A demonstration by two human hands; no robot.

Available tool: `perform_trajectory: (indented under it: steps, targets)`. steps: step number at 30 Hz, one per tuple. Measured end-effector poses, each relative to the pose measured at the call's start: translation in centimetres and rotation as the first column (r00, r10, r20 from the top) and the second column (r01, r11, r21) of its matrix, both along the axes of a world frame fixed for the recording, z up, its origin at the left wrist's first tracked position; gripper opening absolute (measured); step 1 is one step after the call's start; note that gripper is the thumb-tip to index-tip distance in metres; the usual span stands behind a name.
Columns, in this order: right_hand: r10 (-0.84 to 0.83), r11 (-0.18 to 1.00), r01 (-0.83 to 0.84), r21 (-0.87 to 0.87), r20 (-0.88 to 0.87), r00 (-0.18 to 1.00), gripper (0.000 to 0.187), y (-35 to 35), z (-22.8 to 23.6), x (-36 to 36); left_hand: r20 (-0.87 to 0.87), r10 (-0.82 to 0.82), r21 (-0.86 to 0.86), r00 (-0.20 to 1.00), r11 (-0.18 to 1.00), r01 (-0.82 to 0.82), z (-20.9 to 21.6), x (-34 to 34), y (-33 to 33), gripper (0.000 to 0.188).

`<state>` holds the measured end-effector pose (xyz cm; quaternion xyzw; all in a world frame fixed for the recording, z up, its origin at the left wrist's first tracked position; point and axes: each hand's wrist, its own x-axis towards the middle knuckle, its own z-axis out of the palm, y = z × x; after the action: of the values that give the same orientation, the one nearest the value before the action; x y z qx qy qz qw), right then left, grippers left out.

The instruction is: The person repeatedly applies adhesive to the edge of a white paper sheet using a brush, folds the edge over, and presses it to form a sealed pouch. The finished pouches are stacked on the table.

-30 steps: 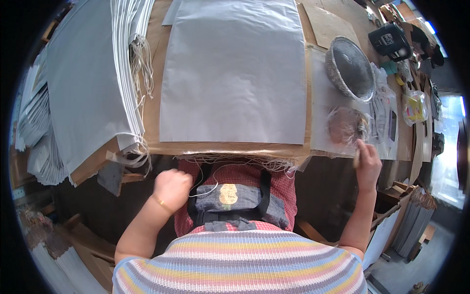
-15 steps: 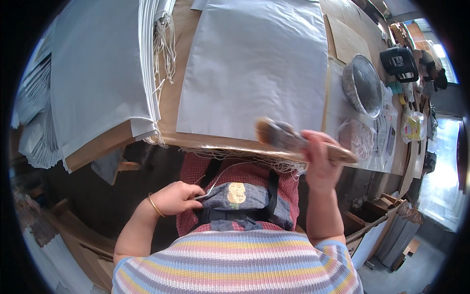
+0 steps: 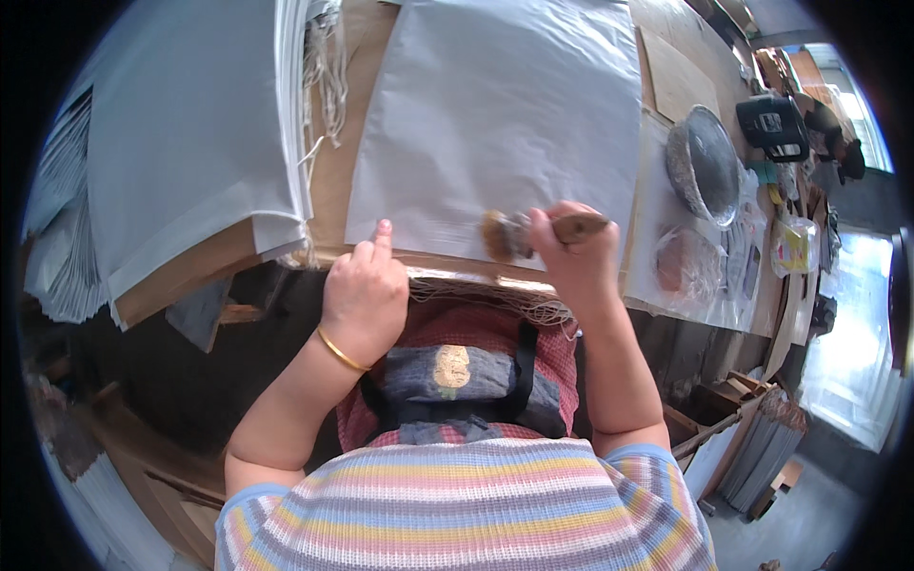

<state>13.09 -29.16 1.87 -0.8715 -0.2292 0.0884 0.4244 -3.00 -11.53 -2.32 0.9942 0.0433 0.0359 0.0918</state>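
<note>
My right hand (image 3: 577, 259) grips a wide paste-type brush, its wooden handle (image 3: 581, 226) angled to the right. The pale brush bristles (image 3: 496, 238) are low over or on the near edge of a large white sheet (image 3: 495, 124); contact is hard to tell. At the sheet's near left corner is my left hand (image 3: 365, 295), index finger stretched out onto it and the other fingers curled. Nothing shows in this hand. The sheet lies on a brown table (image 3: 347, 181), and loose white strings (image 3: 538, 309) hang along the table's near edge.
To the left stands a pile of large white sheets (image 3: 181, 143) with cords (image 3: 328, 86) beside it. At the right are a grey basin (image 3: 676, 167), a clear plastic bag (image 3: 687, 262), a black container (image 3: 769, 124) and a flat brown board (image 3: 678, 71).
My left hand has moved up from the apron to the sheet's corner, and the string it pinched is no longer visible in it. The brush has moved slightly left and nearer the sheet's edge.
</note>
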Motion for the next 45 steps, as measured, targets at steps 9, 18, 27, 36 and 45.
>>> perform_trajectory:
  steps: [9, 18, 27, 36, 45]
  targets:
    - [-0.044, 0.948, 0.173, -0.269, 0.425, 0.904, 0.025, -7.8, 0.1, 3.3, -0.091, -0.019, -0.008, 0.996, 1.000, 0.019, 0.6, 0.2, -0.3, 0.014]
    - [-0.422, 0.901, 0.342, 0.267, 0.354, 0.835, 0.026, -20.9, 4.4, 6.1, 0.084, -0.143, -0.281, 0.986, 0.946, 0.161, 3.6, -0.4, 0.1, 0.007]
    - [-0.006, 0.945, 0.180, -0.273, 0.537, 0.844, 0.039, -20.7, 3.5, 0.5, 0.052, -0.528, -0.944, 0.847, 0.251, 0.214, 13.7, -1.6, 0.2, 0.010]
    - [0.403, 0.896, -0.329, 0.298, -0.232, 0.885, 0.020, -16.8, 2.6, -4.8, 0.210, 0.089, -0.501, 0.974, 0.865, 0.029, 14.1, -3.4, 2.9, 0.005]
    - [-0.042, 0.999, 0.041, -0.009, -0.221, 0.974, 0.010, -15.2, -2.2, 4.7, 0.247, 0.145, -0.402, 0.958, 0.915, -0.035, 1.3, 3.5, 4.0, 0.007]
